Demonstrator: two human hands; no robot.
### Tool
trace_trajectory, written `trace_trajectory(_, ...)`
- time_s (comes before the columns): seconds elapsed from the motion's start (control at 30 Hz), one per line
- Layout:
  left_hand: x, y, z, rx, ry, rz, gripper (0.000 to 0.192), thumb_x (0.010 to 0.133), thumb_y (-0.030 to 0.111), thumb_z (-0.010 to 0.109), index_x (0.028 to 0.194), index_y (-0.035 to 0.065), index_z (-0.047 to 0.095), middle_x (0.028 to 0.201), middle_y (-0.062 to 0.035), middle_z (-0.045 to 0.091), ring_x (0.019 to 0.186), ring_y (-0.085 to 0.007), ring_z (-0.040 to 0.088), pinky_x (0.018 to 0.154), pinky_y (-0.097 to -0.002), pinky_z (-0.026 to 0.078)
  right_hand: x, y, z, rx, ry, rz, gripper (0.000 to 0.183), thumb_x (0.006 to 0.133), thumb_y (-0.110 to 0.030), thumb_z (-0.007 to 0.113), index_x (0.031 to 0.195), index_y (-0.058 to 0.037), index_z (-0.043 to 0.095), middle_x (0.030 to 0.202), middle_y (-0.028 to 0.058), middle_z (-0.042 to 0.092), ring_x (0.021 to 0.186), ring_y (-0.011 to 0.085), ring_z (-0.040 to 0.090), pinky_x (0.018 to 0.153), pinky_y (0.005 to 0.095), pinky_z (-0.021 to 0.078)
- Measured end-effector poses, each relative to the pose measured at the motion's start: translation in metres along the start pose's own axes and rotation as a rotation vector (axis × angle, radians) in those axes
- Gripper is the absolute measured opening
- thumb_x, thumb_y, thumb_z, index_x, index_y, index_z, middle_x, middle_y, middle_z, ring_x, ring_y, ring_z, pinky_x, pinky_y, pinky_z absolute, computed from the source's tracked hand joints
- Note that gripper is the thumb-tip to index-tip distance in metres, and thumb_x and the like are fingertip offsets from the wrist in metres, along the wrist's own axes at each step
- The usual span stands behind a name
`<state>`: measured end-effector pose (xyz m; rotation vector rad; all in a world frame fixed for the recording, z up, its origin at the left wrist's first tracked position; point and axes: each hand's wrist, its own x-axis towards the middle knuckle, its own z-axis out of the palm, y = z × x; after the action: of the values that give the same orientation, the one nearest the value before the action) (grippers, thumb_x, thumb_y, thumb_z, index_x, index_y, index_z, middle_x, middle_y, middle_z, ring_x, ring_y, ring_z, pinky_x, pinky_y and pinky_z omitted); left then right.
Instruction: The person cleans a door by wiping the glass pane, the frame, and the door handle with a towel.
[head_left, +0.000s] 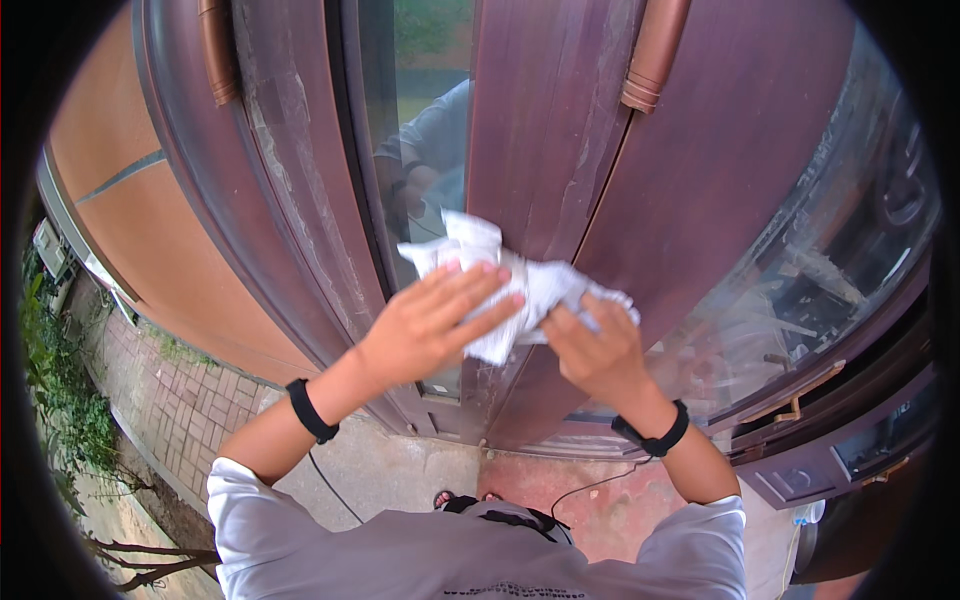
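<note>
A crumpled white cloth is in front of a dark purplish-brown door with a narrow glass pane. My left hand lies over the cloth's left part with its fingers extended, pressing or resting on it; whether it grips the cloth cannot be told. My right hand has its fingers curled into the right end of the cloth. Black bands sit on both wrists, and thin cables hang near them. The cloth hides the part of the door behind it, and its edges look blurred.
Copper-coloured tubular handles hang above the cloth, one at upper left. At right are a large glass panel and an open window sash. Concrete floor, brick paving and green plants lie below and left.
</note>
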<state>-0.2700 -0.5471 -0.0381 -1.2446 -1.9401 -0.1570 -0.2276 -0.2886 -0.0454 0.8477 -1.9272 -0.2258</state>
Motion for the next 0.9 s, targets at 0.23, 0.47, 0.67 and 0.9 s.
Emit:
trace_trajectory(0.23,0.001,0.001,-0.007,0.087,-0.082,0.065,0.062,0.082,0.003,0.063,0.14,0.0228,0.058,0.134,-0.0058,0.063,0.125,-0.0208,0.06,0.109,-0.0414,0.048,-0.008,0.011,-0.016,-0.038,-0.136,-0.099,0.025,0.081,-0.018,0.065,0.106,-0.0127,0.069,0.112,-0.0025,0.061,0.104,0.019,0.058,0.082,0.0365,0.0448)
trace_trajectory(0.47,0.107,-0.038,-0.076,0.256,0.476,-0.114,0.066,0.061,0.001,0.076,0.125,0.0167,0.068,0.123,-0.0123,0.057,0.111,-0.0339,0.056,0.092,-0.0438,0.049,0.093,0.085,-0.063,-0.35,0.304,0.155,0.05,0.071,-0.003,0.066,0.114,-0.0257,0.072,0.115,-0.004,0.061,0.101,0.0214,0.057,0.082,0.0356,0.0415)
trace_trajectory(0.67,0.113,-0.028,-0.054,0.182,0.497,-0.134,0.064,0.061,0.0,0.074,0.124,0.0136,0.068,0.119,-0.012,0.059,0.109,-0.0332,0.055,0.091,-0.0425,0.048,0.087,0.097,-0.053,-0.36,0.461,0.192,0.053,0.072,0.001,0.067,0.115,-0.0281,0.076,0.113,-0.0028,0.066,0.1,0.0211,0.058,0.09,0.034,0.0435)
trace_trajectory(0.9,0.078,-0.009,0.002,0.169,0.412,-0.121,0.065,0.063,0.011,0.074,0.128,0.0207,0.068,0.138,-0.0078,0.056,0.133,-0.0323,0.048,0.108,-0.0476,0.041,0.005,0.075,-0.022,-0.229,0.337,0.184,0.059,0.065,0.0,0.064,0.117,-0.0265,0.075,0.109,-0.0043,0.061,0.098,0.0183,0.052,0.08,0.033,0.038)
